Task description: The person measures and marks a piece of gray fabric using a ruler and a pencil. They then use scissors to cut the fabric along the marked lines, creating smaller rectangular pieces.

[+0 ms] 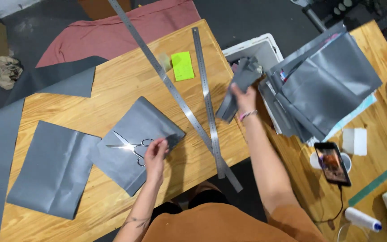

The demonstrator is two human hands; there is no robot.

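Note:
My left hand (156, 152) rests on a folded grey fabric piece (135, 130) lying on the wooden table (126, 80), its fingers touching the handles of silver scissors (128, 146). My right hand (243, 98) is raised over the gap beside the table and grips a bunch of grey fabric scraps (240, 83), just in front of a white bin (256, 49).
Two long steel rulers (175, 94) (208, 103) cross the table beside a green note (182, 66). Another grey sheet (52, 168) lies at the left. A second table carries stacked grey fabric (328, 85), a phone (332, 163), a green ruler (375, 183) and a thread spool (363, 219).

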